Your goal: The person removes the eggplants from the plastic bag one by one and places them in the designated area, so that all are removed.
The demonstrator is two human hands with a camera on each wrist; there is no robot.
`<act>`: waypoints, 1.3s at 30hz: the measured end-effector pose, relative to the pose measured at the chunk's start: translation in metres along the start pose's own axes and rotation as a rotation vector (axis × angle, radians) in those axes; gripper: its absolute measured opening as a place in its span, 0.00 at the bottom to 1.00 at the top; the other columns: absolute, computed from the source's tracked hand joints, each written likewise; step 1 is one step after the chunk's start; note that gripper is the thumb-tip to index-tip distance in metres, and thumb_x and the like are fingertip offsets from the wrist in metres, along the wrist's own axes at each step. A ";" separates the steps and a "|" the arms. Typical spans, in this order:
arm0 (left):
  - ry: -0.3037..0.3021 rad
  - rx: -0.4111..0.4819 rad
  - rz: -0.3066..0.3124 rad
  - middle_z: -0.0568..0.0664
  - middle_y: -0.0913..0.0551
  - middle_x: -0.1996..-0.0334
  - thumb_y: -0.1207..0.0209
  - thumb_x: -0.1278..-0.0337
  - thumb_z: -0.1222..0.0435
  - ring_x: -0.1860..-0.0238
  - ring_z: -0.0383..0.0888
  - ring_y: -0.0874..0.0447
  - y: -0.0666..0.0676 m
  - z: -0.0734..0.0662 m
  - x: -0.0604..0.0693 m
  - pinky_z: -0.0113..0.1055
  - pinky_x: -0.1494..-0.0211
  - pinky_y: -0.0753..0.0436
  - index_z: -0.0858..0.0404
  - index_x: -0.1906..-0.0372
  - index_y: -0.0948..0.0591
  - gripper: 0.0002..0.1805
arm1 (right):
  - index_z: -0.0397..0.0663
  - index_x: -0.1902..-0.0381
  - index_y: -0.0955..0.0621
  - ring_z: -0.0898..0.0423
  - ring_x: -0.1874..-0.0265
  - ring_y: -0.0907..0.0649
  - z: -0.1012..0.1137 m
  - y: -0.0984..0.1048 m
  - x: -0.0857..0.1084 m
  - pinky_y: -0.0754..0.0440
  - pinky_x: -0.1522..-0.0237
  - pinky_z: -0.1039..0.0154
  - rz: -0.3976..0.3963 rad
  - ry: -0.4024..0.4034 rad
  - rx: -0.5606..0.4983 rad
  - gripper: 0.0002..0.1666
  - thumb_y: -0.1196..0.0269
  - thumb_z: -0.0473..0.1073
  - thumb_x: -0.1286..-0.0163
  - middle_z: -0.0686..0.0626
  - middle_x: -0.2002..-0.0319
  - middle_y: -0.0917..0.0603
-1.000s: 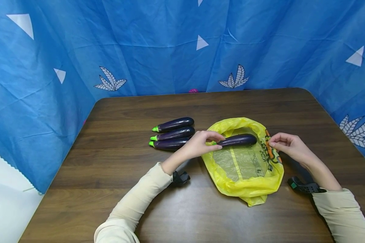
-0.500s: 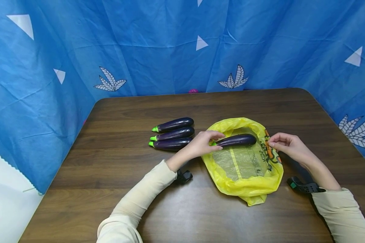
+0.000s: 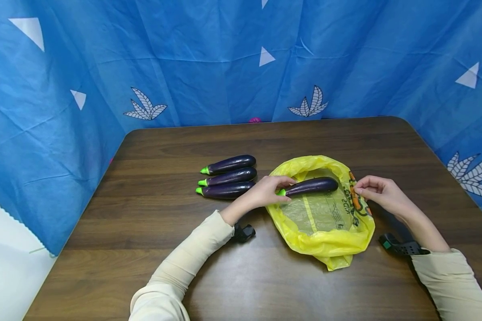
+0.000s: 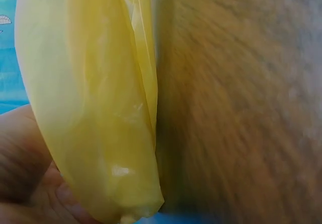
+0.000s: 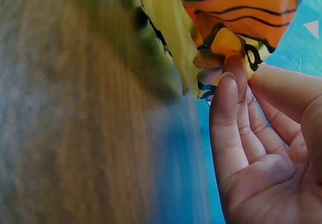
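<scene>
A yellow plastic bag lies on the table with its mouth spread wide. Inside its mouth rests one eggplant, its green stem end toward the left. My left hand is over the bag's left rim, thumb and fingers parted around the stem end without gripping it. In the left wrist view the bag's yellow film hides most of that hand. At the opposite side, my right hand pinches the printed rim between thumb and index finger; the right wrist view shows these fingers on the plastic.
Three more eggplants lie side by side left of the bag, stems to the left; my left hand partly covers the nearest one's tip. The brown wooden table ends at a blue curtain. Each wrist wears a black camera strap.
My left thumb and fingers have spread apart and drawn slightly left off the eggplant, so its green stem now shows. The right hand keeps its pinch on the bag's rim.
</scene>
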State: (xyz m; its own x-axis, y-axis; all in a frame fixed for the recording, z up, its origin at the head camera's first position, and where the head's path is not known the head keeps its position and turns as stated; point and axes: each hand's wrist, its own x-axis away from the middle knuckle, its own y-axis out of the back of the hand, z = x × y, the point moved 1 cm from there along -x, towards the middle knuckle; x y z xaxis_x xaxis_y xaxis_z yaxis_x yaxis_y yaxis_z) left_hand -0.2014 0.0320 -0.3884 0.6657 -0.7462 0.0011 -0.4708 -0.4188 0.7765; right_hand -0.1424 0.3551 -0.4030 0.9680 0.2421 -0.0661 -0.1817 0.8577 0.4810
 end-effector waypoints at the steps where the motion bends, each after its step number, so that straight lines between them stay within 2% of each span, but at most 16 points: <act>1: 0.003 -0.004 0.002 0.50 0.21 0.49 0.34 0.46 0.63 0.48 0.41 0.25 0.000 0.000 0.000 0.26 0.48 0.30 0.62 0.41 0.25 0.26 | 0.31 0.59 0.23 0.57 0.76 0.23 0.000 0.000 0.000 0.24 0.72 0.68 0.000 0.003 -0.002 0.08 0.44 0.34 0.30 0.48 0.68 0.18; 10: 0.021 -0.064 -0.013 0.49 0.21 0.49 0.34 0.47 0.62 0.50 0.40 0.24 -0.004 -0.002 -0.002 0.28 0.47 0.29 0.61 0.40 0.26 0.28 | 0.31 0.59 0.23 0.57 0.76 0.23 0.000 0.000 0.001 0.25 0.73 0.67 -0.001 -0.007 -0.011 0.09 0.44 0.35 0.30 0.49 0.69 0.18; 17: 0.032 -0.100 -0.034 0.48 0.18 0.54 0.35 0.45 0.62 0.54 0.38 0.23 -0.006 -0.005 -0.003 0.28 0.50 0.28 0.59 0.41 0.24 0.25 | 0.31 0.59 0.24 0.57 0.76 0.23 0.000 0.000 0.001 0.25 0.73 0.67 -0.002 -0.004 -0.016 0.09 0.44 0.35 0.30 0.48 0.68 0.18; 23: 0.029 -0.071 -0.052 0.46 0.19 0.54 0.37 0.42 0.61 0.55 0.37 0.23 -0.006 -0.005 -0.002 0.26 0.54 0.27 0.59 0.41 0.24 0.23 | 0.31 0.59 0.24 0.57 0.75 0.22 0.000 0.000 0.001 0.24 0.72 0.67 -0.002 0.002 -0.009 0.09 0.44 0.35 0.30 0.47 0.69 0.19; 30: 0.030 0.033 -0.103 0.47 0.21 0.48 0.39 0.41 0.62 0.54 0.40 0.22 -0.002 -0.008 0.002 0.27 0.53 0.26 0.60 0.42 0.24 0.22 | 0.31 0.59 0.24 0.58 0.75 0.22 0.000 0.000 0.001 0.23 0.72 0.67 -0.006 0.004 -0.011 0.08 0.44 0.34 0.30 0.48 0.69 0.19; 37: 0.007 0.078 -0.164 0.46 0.20 0.49 0.39 0.40 0.61 0.51 0.40 0.23 0.005 -0.009 0.005 0.28 0.51 0.27 0.61 0.44 0.22 0.19 | 0.30 0.59 0.24 0.57 0.75 0.22 0.000 0.000 0.000 0.23 0.72 0.68 -0.005 0.012 -0.015 0.08 0.44 0.33 0.31 0.47 0.69 0.19; 39: -0.007 0.102 -0.188 0.47 0.20 0.50 0.39 0.40 0.62 0.55 0.39 0.23 0.009 -0.009 0.006 0.27 0.54 0.26 0.62 0.45 0.21 0.18 | 0.30 0.59 0.24 0.57 0.75 0.22 0.000 0.000 0.000 0.23 0.72 0.68 -0.007 0.007 -0.015 0.08 0.44 0.33 0.31 0.47 0.69 0.19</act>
State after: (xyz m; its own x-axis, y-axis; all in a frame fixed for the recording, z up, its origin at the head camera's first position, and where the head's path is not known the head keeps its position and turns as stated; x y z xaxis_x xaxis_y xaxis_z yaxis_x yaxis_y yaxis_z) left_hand -0.1961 0.0289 -0.3757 0.7435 -0.6534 -0.1421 -0.3952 -0.6008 0.6949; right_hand -0.1420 0.3550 -0.4030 0.9681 0.2390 -0.0756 -0.1773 0.8660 0.4675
